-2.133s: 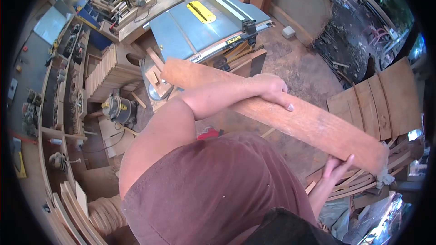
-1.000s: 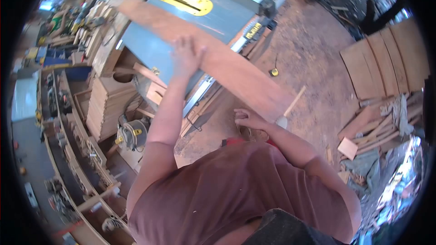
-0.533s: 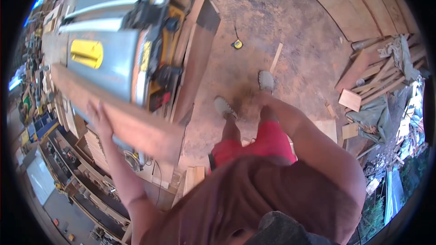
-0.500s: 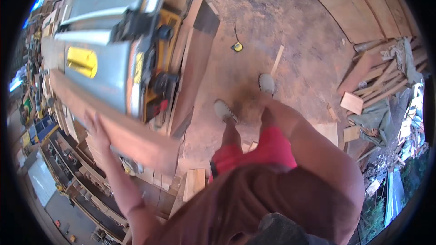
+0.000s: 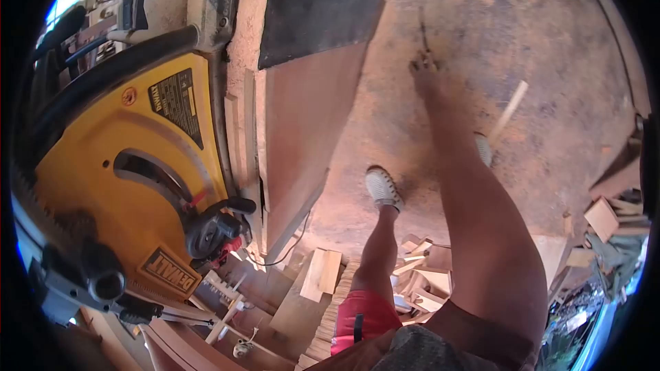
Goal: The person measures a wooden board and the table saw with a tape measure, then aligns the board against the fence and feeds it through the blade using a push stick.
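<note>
- Head view: right hand [image 5: 424, 70] down at the floor [image 5: 412, 117], well in from its edges, at a small dark item with a thin cord [image 5: 423, 27]. Fingers blurred; cannot tell whether closed or apart. Left hand out of frame, state unknown.
- Risk, judged: item could slip, fingers hiding most of it. Wood strip [image 5: 509, 111] near the far shoe [image 5: 483, 149] could roll underfoot; dusty floor may cost footing. A lean could bump the yellow saw [image 5: 130, 158].
- Containers: wood scraps [image 5: 430, 282] heaped beside the leg; no bin wall discernible.
</note>
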The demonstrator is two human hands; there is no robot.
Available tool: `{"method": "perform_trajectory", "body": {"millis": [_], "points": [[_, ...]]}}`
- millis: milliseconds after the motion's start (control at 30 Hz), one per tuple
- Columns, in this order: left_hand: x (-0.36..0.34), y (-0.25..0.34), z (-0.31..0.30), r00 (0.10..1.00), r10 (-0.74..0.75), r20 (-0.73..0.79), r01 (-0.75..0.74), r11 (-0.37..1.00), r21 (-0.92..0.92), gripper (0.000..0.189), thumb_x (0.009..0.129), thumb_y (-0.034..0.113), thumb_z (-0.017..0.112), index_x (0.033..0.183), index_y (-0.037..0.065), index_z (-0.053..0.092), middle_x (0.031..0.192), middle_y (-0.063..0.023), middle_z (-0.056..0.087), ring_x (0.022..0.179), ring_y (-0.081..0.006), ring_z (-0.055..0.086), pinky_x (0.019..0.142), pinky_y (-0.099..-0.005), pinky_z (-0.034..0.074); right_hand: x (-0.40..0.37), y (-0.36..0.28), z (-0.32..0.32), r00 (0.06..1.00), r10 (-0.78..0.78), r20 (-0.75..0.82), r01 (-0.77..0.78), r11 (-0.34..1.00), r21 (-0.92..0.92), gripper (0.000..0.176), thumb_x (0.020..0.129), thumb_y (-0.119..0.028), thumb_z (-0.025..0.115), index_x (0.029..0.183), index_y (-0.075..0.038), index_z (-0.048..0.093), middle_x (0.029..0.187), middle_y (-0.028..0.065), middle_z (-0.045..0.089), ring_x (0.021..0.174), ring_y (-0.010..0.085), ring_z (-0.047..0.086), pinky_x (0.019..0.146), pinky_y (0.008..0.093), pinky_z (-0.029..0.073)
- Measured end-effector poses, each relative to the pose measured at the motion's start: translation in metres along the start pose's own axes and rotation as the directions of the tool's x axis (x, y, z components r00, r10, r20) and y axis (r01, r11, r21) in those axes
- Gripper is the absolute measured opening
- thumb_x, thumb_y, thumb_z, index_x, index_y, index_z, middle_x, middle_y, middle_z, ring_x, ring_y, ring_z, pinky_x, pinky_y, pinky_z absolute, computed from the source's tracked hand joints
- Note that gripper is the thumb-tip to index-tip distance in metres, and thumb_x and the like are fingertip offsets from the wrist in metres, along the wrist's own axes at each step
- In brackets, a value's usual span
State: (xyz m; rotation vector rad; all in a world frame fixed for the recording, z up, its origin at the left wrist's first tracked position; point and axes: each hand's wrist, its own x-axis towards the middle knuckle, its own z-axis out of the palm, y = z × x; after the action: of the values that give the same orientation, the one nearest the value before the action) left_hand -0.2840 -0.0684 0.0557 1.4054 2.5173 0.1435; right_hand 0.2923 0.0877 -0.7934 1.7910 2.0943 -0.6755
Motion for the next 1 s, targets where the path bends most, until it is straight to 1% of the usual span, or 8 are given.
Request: {"method": "perform_trajectory", "body": {"millis": [200,300,367,467,567,667,833,1000], "points": [[-0.003,0.025,0.0,0.997,-0.077,-0.024,0.076,0.996,-0.054,0.061,0.104,0.038,0.033,0.153,0.004,0.019,0.152,-0.012,0.031,0.14,-0.0229,0.029,0.115,-0.0374,0.023,0.028,0.019,0.025,0.995,-0.071,0.064,0.067,0.996,0.051,0.051,0.094,-0.02,0.052,0.143,-0.023,0.037,0.152,0.0169,0.032,0.141,0.0366,0.031,0.105,0.0605,0.037],[-0.002,0.017,0.004,0.996,-0.086,-0.03,0.082,0.99,-0.116,0.061,0.104,0.038,0.033,0.153,0.005,0.019,0.151,-0.0121,0.033,0.139,-0.0231,0.032,0.114,-0.0374,0.026,0.005,0.03,-0.007,0.952,0.25,0.178,-0.307,0.774,0.554,0.058,0.089,-0.019,0.065,0.141,-0.017,0.04,0.146,0.0183,0.042,0.132,0.0351,0.044,0.106,0.0516,0.039],[-0.007,0.001,0.014,0.994,-0.101,-0.045,0.089,0.974,-0.21,0.061,0.104,0.038,0.034,0.153,0.005,0.018,0.149,-0.0121,0.035,0.138,-0.0233,0.034,0.113,-0.0374,0.027,-0.014,0.027,-0.033,0.922,0.331,0.2,-0.229,0.051,0.972,0.067,0.083,-0.018,0.072,0.142,-0.007,0.041,0.137,0.017,0.051,0.12,0.0324,0.055,0.101,0.0425,0.044],[-0.001,-0.082,0.018,0.991,-0.128,0.031,0.107,0.649,-0.753,0.061,0.104,0.038,0.034,0.153,0.005,0.018,0.148,-0.0122,0.037,0.136,-0.0236,0.036,0.112,-0.0374,0.03,-0.069,0.013,-0.12,1.0,0.029,0.003,0.017,-0.662,0.749,0.065,0.093,-0.026,0.059,0.146,0.002,0.031,0.141,0.0137,0.047,0.129,0.0255,0.047,0.106,0.0402,0.04],[0.006,0.055,0.085,0.995,-0.043,-0.094,0.015,0.96,-0.281,0.059,0.102,0.033,0.036,0.15,0.001,0.023,0.15,-0.0136,0.035,0.138,-0.0247,0.033,0.114,-0.0358,0.026,-0.158,-0.027,-0.36,0.914,-0.054,-0.401,0.128,-0.902,0.411,0.068,0.092,-0.029,0.059,0.144,0.006,0.03,0.14,0.0148,0.046,0.123,0.0251,0.052,0.107,0.0394,0.04],[0.011,0.088,0.098,0.949,0.256,-0.182,-0.281,0.951,-0.126,0.058,0.098,0.02,0.043,0.15,0.0,0.025,0.157,-0.0153,0.024,0.147,-0.028,0.019,0.12,-0.038,0.013,-0.212,-0.07,-0.585,0.564,0.139,-0.814,0.787,-0.389,0.479,0.074,0.079,-0.033,0.073,0.136,0.002,0.042,0.127,0.0137,0.053,0.117,0.0269,0.055,0.101,0.0392,0.044],[0.01,0.098,0.099,0.927,0.248,-0.281,-0.254,0.967,0.017,0.06,0.095,0.029,0.053,0.145,0.0,0.037,0.153,-0.0205,0.031,0.145,-0.0332,0.023,0.119,-0.0402,0.018,-0.19,-0.166,-0.744,0.52,-0.263,-0.813,0.741,0.612,0.276,0.069,0.072,-0.041,0.079,0.128,-0.008,0.056,0.118,0.0166,0.061,0.112,0.0344,0.056,0.098,0.0396,0.044],[0.011,0.098,0.103,0.914,0.173,-0.367,-0.165,0.985,0.053,0.065,0.092,0.04,0.059,0.142,0.002,0.042,0.151,-0.0231,0.034,0.144,-0.0384,0.024,0.118,-0.0425,0.02,-0.134,-0.232,-0.743,0.439,-0.444,-0.781,0.867,0.437,0.239,0.068,0.075,-0.046,0.075,0.127,-0.005,0.058,0.119,0.0166,0.06,0.112,0.0367,0.053,0.101,0.0437,0.04]]}}
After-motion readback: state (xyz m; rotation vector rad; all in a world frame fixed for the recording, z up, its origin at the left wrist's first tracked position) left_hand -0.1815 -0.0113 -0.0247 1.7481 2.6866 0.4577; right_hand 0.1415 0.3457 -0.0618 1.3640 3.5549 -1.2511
